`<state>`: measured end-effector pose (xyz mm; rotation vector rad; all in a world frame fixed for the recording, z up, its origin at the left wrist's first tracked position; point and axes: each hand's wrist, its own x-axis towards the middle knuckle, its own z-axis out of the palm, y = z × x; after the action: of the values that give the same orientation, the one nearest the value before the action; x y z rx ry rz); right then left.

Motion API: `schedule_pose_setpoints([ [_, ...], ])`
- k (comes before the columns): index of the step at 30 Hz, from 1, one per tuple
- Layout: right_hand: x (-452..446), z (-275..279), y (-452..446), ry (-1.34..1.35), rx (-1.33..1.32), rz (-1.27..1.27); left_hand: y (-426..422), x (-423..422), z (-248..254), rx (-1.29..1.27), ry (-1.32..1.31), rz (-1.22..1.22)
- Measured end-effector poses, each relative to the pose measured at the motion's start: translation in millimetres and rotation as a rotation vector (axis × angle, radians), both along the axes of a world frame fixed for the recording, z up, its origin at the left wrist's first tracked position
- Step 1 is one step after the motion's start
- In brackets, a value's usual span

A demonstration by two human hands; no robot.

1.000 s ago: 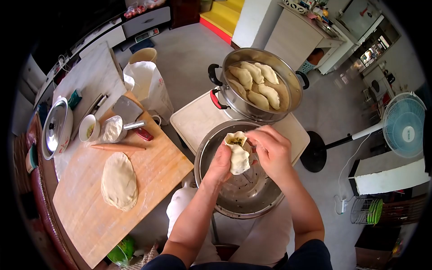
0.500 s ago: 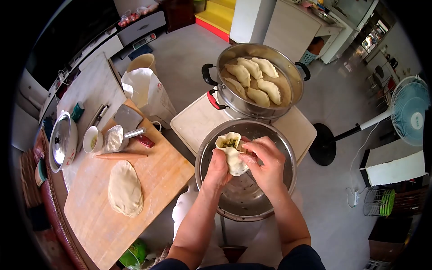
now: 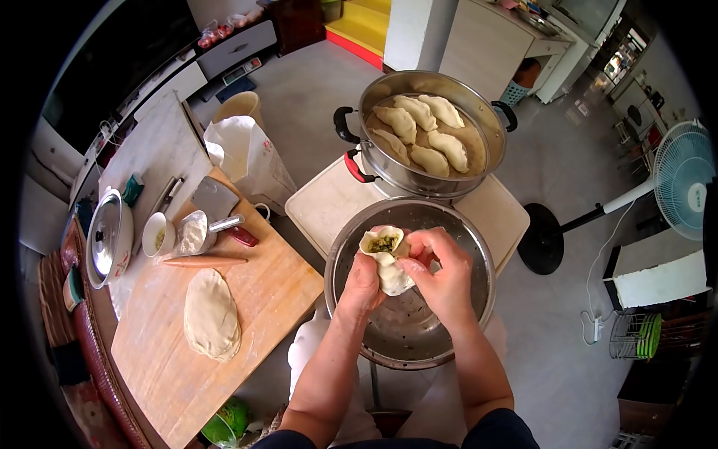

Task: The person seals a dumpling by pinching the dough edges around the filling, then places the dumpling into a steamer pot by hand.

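Observation:
A partly closed dumpling (image 3: 394,278) is held over the large metal bowl (image 3: 407,344). Its upper end gapes, with green filling showing, while the lower part is pinched together. My left hand (image 3: 362,283) wraps round its left side. On the right, my right hand (image 3: 443,273) has its thumb and fingers closed on the dough edge. Behind the bowl, several shaped dumplings (image 3: 449,152) lie in a two-handled steamer pot (image 3: 419,183) on a small pale table (image 3: 318,208).
At left, a wooden board (image 3: 277,299) bears an oval stack of dough (image 3: 212,314), a rolling pin (image 3: 203,262), a cleaver (image 3: 215,197) and a small bowl (image 3: 158,234). A lidded pot (image 3: 110,238) stands farther left. A fan (image 3: 682,179) is at right.
My right hand came down onto the dough edge from beside it, and its fingers have since shifted slightly. The dumpling stays in my left hand. The camera view has shifted a little.

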<state>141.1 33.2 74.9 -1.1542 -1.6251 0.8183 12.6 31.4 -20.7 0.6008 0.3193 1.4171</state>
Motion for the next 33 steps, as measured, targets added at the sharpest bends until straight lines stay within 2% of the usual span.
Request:
schedule_pose_setpoints([
  [3,4,-1,3,0.004,0.033,0.052,0,-1,-4,0.005,0.004,-0.028],
  [6,3,-13,7,0.032,0.189,0.066,2,1,-2,0.041,-0.013,-0.051],
  [9,0,-14,6,0.067,0.17,-0.001,2,2,2,0.021,-0.017,-0.039],
  [21,-6,-21,8,-0.167,0.46,-0.051,4,8,0,0.022,-0.013,0.027],
  [24,-5,-18,9,-0.22,0.456,-0.007,4,7,1,0.01,-0.004,0.047],
  [30,-1,-16,9,-0.157,0.345,0.077,4,3,0,0.02,0.007,0.065],
  [33,-5,-11,3,-0.162,0.246,0.024,4,3,2,0.049,0.059,0.07],
])
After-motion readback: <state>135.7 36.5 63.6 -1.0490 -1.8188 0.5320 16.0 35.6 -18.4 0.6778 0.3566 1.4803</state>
